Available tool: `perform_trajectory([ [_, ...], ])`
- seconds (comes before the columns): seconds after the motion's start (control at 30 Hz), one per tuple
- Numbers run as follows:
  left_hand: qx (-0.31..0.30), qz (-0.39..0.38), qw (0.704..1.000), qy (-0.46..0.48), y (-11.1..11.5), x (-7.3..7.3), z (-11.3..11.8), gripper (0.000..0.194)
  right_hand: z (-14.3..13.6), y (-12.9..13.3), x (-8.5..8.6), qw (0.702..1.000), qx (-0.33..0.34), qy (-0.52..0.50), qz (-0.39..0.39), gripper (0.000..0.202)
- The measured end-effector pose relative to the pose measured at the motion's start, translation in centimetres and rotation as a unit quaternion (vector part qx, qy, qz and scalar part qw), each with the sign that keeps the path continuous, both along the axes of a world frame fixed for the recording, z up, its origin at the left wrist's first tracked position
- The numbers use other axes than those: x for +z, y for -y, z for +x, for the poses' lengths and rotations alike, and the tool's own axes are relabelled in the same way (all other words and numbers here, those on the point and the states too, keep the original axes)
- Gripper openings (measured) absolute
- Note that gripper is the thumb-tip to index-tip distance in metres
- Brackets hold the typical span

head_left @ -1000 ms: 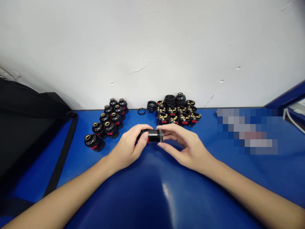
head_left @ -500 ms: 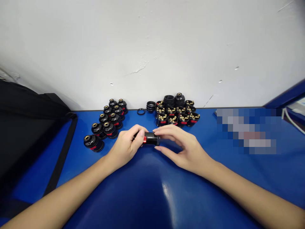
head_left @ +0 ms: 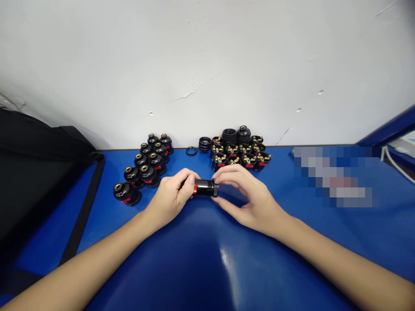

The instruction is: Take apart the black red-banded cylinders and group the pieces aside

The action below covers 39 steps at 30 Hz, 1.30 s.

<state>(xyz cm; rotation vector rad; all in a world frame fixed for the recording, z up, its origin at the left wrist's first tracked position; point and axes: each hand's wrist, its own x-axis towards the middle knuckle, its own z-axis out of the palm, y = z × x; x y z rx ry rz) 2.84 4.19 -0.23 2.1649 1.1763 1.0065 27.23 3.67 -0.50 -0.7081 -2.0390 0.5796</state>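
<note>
My left hand is closed around a black lamp socket that lies sideways, its red switch part showing beside my thumb. At the socket's right end sits a black ring. The fingertips and thumb of my right hand touch that ring from above and below, with the palm held away from it. The left end of the socket is hidden in my left hand. Behind the hands, a loose black ring lies flat beside a small stack of black rings.
Several capped black sockets stand in rows at the left. Several open sockets with brass contacts stand right of centre, near black threaded shells. A black bag is at far left, the white wall behind, and a blurred-out item at right.
The fingers of my right hand have shifted slightly around the ring at the socket's end, and more of the ring shows. My left hand keeps its hold.
</note>
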Motion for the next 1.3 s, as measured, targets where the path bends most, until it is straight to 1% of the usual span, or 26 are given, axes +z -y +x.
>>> perform_trajectory([
  [0.07,0.003,-0.002,1.0,0.0,0.0,0.0,0.1,0.033,0.1,0.0,0.1,0.999,-0.011,0.015,0.043,0.036],
  [0.13,0.001,0.011,1.0,-0.007,0.1,0.1,0.2,0.031,0.1,0.0,0.2,0.999,-0.02,0.011,0.038,0.042],
  [0.2,0.005,0.024,1.0,-0.01,0.2,0.1,0.2,0.029,0.1,0.0,0.3,0.998,-0.04,0.015,0.037,0.043],
  [0.27,0.02,0.035,0.999,-0.003,0.3,0.2,0.3,0.029,0.1,-0.1,0.4,0.996,-0.065,0.028,0.06,0.036],
  [0.33,0.043,0.046,0.998,0.009,0.4,0.4,0.3,0.029,0.3,-0.2,0.5,0.992,-0.084,0.039,0.087,0.023],
  [0.4,0.064,0.056,0.996,0.018,0.5,0.5,0.4,0.029,0.4,-0.4,0.7,0.989,-0.091,0.055,0.101,0.015],
  [0.53,0.089,0.058,0.994,0.018,0.5,0.7,0.3,0.031,0.9,-0.7,1.5,0.979,-0.094,0.12,0.137,0.012],
  [0.63,0.103,0.043,0.994,0.018,0.6,0.8,0.3,0.033,0.8,-1.3,2.4,0.961,-0.126,0.163,0.184,0.012],
  [0.73,0.117,0.033,0.992,0.021,0.6,0.9,0.3,0.033,0.1,-2.9,3.5,0.944,-0.143,0.211,0.209,0.015],
  [0.83,0.123,0.027,0.992,0.021,0.5,0.9,0.3,0.033,-1.6,-5.6,4.6,0.919,-0.136,0.289,0.232,0.02],
  [0.93,0.122,0.025,0.992,0.022,0.5,0.9,0.2,0.033,-4.1,-8.5,5.7,0.898,-0.12,0.367,0.213,0.023],
  [1.0,0.121,0.026,0.992,0.023,0.5,0.8,0.1,0.033,-5.8,-10.1,6.1,0.883,-0.12,0.409,0.195,0.026],
  [1.13,0.117,0.024,0.992,0.031,0.5,0.8,0.1,0.032,-7.9,-11.9,6.0,0.857,-0.13,0.459,0.195,0.028],
  [1.3,0.109,0.02,0.993,0.039,0.5,0.8,0.1,0.032,-8.5,-12.7,5.3,0.837,-0.148,0.478,0.221,0.027],
])
